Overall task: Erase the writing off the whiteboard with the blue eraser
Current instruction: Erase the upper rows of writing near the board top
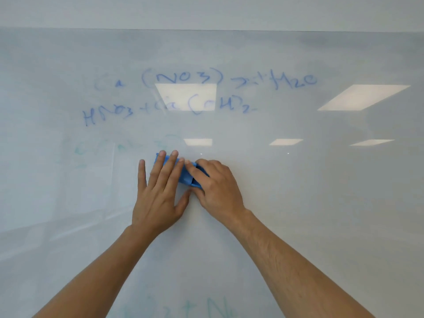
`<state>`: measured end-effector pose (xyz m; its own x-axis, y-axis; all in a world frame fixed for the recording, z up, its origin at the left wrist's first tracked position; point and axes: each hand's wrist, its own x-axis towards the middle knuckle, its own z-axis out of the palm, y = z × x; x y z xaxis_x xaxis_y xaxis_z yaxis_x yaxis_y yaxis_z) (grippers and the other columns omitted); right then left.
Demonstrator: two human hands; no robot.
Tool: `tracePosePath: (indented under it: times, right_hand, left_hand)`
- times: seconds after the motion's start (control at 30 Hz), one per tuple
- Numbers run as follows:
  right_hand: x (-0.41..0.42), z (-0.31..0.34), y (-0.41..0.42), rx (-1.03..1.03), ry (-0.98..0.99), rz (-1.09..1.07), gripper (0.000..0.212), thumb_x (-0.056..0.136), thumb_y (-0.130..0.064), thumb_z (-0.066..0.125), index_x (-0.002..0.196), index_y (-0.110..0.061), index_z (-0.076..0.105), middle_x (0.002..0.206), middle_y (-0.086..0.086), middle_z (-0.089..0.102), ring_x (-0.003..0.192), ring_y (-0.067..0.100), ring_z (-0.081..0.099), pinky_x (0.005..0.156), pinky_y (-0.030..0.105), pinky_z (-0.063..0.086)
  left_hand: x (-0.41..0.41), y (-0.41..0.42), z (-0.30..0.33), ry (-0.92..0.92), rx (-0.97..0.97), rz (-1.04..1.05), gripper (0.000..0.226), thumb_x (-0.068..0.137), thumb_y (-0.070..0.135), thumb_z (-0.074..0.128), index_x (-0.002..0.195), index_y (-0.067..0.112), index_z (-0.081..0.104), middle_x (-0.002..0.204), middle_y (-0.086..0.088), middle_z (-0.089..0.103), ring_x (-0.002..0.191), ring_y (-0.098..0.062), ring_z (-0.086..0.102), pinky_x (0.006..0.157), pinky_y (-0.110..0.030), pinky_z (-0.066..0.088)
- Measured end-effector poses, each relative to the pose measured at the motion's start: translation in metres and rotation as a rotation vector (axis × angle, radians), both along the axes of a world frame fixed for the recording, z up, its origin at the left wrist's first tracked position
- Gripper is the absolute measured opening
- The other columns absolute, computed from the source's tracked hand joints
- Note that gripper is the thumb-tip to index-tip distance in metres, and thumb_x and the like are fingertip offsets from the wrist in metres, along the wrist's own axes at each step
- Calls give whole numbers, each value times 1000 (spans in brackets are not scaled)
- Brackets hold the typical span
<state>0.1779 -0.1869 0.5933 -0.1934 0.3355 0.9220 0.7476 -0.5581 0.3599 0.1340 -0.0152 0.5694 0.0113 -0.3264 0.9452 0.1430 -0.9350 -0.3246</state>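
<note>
The blue eraser (183, 174) is pressed flat against the whiteboard (298, 203), mostly covered by both hands. My left hand (160, 191) lies over its left part with fingers spread straight. My right hand (215, 184) grips its right end with curled fingers. Two lines of blue writing (202, 81) sit above the eraser, the lower line (160, 111) partly washed out by a light reflection. Faint smeared green traces (103, 148) lie to the left of the eraser. More faint green writing (206, 306) shows at the bottom edge, between my forearms.
Ceiling light reflections (364, 97) glare on the glossy board at the right and centre. The board's top edge (206, 30) runs across the upper part of the view, with wall above it.
</note>
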Motion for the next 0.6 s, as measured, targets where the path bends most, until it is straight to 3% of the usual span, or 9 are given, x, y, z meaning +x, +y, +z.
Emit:
tracePosePath:
  times: [0.1, 0.2, 0.3, 0.37, 0.6]
  right_hand:
    - [6, 4, -12, -80, -15, 39, 49, 81, -13, 78, 128, -10, 65, 123, 10, 65, 109, 31, 61, 93, 44, 50]
    - [19, 2, -24, -86, -57, 62, 52, 81, -17, 77, 131, -12, 63, 130, 10, 62, 118, 29, 57, 102, 43, 45]
    - [37, -8, -37, 128, -39, 87, 51, 85, -31, 67, 132, -11, 61, 137, 9, 58, 127, 26, 53, 108, 43, 39]
    - [49, -13, -44, 298, 0, 41, 48, 89, -29, 55, 133, -9, 60, 140, 11, 56, 131, 27, 51, 111, 46, 36]
    - [46, -12, -9, 465, 54, -246, 52, 94, -32, 46, 139, -9, 55, 149, 18, 47, 142, 33, 39, 118, 57, 24]
  left_hand:
    - [-5, -3, 14, 80, 96, 8, 61, 94, 28, 54, 150, 8, 36, 151, -6, 44, 145, -27, 34, 117, -54, 26]
    - [-7, -10, 11, 101, 116, 40, 58, 94, 25, 51, 148, 5, 40, 132, -8, 57, 120, -29, 54, 97, -43, 42]
    - [-2, -24, 2, 123, 54, 106, 62, 96, 34, 43, 149, 3, 36, 128, -9, 54, 108, -29, 53, 87, -41, 43]
    - [5, -35, -1, 110, 0, 130, 65, 93, 33, 43, 150, 3, 33, 129, -10, 52, 105, -30, 51, 84, -41, 43]
    - [9, -41, 20, 40, -45, 162, 60, 95, 30, 49, 152, 19, 35, 120, -16, 53, 92, -32, 50, 73, -42, 41]
